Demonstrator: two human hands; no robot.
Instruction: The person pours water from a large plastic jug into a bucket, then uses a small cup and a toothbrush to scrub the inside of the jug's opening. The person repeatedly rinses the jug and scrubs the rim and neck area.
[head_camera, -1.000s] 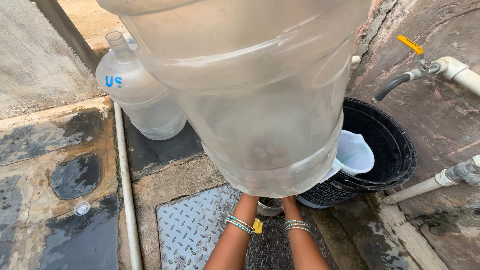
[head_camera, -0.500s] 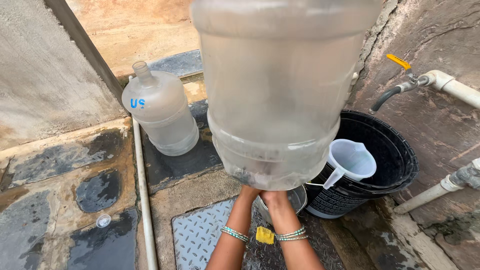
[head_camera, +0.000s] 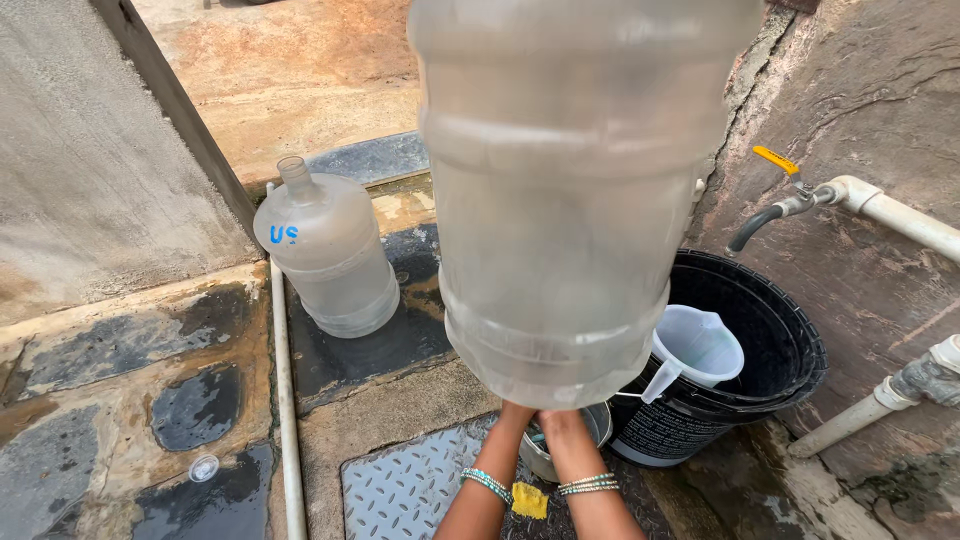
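Holding up the big clear jug (head_camera: 570, 200), both hands (fingers hidden, grip impossible to tell) beneath it.

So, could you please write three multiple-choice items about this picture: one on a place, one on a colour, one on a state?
1. Where is the white jug?
A. in the black tub
B. on the metal plate
C. beside the small bottle

2. What colour is the tap handle?
A. red
B. yellow
C. green

3. How is the large bottle held?
A. lying on the ground
B. standing under the tap
C. lifted by both hands

Answers:
1 A, the jug rests inside the tub's rim.
2 B, the handle above the tap is yellow.
3 C, the left hand and right hand meet its lower end, and it is off the ground.
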